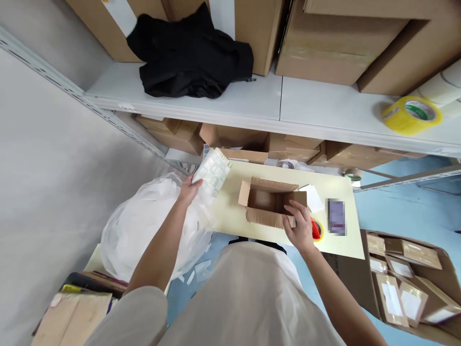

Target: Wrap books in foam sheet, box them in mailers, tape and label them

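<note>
My left hand (189, 189) is closed on the lower end of a white packet with pale green print (214, 172), held in the air over the table's left end. An open cardboard box (264, 215) stands on the cream table (230, 223) with its flaps folded out. I see its bare brown inside. My right hand (300, 226) grips the box's right front corner, its fingers curled over the edge and partly hiding the flap. Beside that wrist lies a tape roll with a red part (317, 229).
White cards (313, 198) and a blurred purple item (336, 217) lie right of the box. A big clear bag of white material (144, 226) bulges at the left. Overhead, a shelf (266, 103) carries a black garment (194, 55) and yellow tape (410, 115). A carton of small boxes (374, 307) stands right.
</note>
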### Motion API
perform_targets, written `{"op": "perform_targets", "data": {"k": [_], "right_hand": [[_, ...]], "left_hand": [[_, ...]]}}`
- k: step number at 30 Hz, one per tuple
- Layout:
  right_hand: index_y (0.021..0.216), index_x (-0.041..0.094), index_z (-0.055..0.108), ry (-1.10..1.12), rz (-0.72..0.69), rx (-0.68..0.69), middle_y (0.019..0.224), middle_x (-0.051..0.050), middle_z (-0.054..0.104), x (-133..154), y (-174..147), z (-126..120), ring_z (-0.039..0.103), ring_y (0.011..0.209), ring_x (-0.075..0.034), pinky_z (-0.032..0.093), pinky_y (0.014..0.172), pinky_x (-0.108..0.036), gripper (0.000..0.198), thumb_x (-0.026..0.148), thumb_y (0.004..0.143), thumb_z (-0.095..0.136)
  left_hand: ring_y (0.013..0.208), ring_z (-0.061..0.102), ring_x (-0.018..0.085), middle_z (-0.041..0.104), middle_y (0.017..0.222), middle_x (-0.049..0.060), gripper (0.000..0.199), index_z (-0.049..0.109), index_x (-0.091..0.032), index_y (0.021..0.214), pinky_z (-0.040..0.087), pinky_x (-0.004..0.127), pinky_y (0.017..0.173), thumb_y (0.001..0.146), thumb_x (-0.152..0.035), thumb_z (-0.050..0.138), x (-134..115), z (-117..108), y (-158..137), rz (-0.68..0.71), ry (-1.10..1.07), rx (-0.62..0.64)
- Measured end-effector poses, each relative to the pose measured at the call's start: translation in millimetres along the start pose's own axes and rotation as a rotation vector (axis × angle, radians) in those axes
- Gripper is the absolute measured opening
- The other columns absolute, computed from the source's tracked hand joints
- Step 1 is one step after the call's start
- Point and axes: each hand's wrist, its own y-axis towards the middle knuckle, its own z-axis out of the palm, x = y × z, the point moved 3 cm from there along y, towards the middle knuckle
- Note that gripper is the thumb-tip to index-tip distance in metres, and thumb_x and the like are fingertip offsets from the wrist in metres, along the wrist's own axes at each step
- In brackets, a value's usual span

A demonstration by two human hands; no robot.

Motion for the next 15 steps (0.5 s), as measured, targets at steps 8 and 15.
{"op": "perform_targets", "data": {"k": [8,15], "right_hand": [[0.150,0.021,0.016,0.156,0.101,0.187,0.151,-0.016,0.030,33.6,58.6,-7.3,0.027,0.139,-0.035,0.029,0.110,-0.056,0.100,0.059,0.073,0.066],[0.150,0.019,0.012,0.539,0.301,0.347,0.135,-0.015,0.052,27.8,55.2,-12.3,0.052,0.122,-0.030,0.046,0.099,-0.047,0.101,0.049,0.073,0.070]], "left_hand": [[0.085,0.064,0.024,0.068,0.096,0.006,0.057,0.065,-0.017,0.107,0.053,0.032,0.072,0.058,-0.043,0.077,-93.7,-24.8,-64.3,0.177,-0.001,0.329],[0.085,0.065,0.024,0.068,0.095,0.005,0.050,0.065,-0.017,0.103,0.052,0.030,0.072,0.061,-0.044,0.075,-117.4,55.0,-108.0,0.235,0.060,0.736]]}}
